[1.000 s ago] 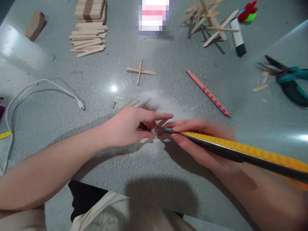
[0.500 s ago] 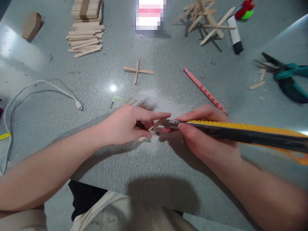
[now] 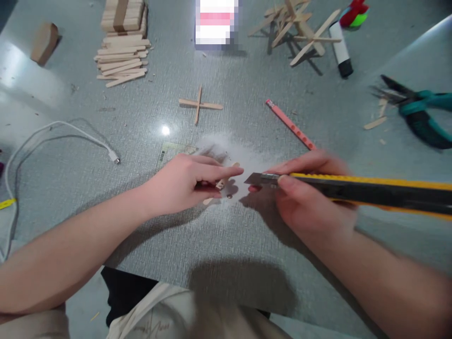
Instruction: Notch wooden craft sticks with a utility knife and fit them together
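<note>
Holding wooden stick [image 3: 223,182], utility knife [image 3: 356,186] — blade [image 3: 254,178] jutting from handle [image 3: 391,193]

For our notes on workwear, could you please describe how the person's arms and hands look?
The left hand and right hand are ungloved, and the forearms in view are bare, with no sleeve, watch or bracelet showing. Below, a pale garment bears a script-like marking.
</note>
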Demonstrator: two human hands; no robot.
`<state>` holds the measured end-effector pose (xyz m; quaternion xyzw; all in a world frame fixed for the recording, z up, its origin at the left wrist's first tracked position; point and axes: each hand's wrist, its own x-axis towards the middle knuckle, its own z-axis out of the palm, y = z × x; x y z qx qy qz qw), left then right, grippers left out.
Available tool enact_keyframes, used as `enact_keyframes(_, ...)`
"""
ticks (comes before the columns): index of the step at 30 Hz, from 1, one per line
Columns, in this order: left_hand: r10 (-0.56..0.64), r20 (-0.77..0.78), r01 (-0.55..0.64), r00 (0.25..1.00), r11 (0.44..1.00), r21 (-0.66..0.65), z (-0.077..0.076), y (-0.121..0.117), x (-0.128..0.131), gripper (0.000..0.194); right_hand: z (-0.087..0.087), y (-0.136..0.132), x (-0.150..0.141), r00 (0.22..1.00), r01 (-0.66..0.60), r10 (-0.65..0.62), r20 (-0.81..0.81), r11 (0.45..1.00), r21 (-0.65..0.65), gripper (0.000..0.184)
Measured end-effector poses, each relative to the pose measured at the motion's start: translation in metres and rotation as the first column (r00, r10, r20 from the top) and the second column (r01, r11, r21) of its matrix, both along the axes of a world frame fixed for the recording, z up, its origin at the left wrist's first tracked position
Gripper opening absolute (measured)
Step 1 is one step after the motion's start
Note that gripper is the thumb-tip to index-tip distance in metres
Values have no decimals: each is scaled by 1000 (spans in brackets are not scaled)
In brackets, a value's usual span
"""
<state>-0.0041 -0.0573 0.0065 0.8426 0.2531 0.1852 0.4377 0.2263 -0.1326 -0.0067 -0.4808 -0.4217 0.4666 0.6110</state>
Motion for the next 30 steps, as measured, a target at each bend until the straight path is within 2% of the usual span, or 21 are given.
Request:
enact_keyframes(3,14,18,-16,1000,997,80,-2,0,0,27,-1,7,-4,993,25,-24,-117,1000,6,3)
enact_keyframes(7,35,20,-36,999,998,44,1,-1,2,12,1,9,-4,992,-9,6,-124,1000,-23,2)
enact_keyframes(13,46,-7,-45,999,998,45,7,0,3,6,4,7,-5,992,2,-6,-125,999,-37,3)
enact_keyframes(19,50,-31,-47,998,995,88,6,1,2,7,2,7,-6,992,-11,5,-127,999,-48,6)
enact_keyframes(22,49,-15,-47,999,994,99,5,1,2,7,3,8,-5,997,16,-16,-72,1000,3,14)
enact_keyframes(25,59,37,-63,998,990,129,7,1,1,8,4,7,-2,996,-88,88,13,994,68,26)
enact_keyframes(28,88,63,-97,994,985,144,9,0,0,10,2,5,3,954,-277,271,125,960,31,37)
enact_keyframes(30,98,65,-107,993,985,137,10,0,0,10,-2,3,6,919,-346,337,202,938,11,41)
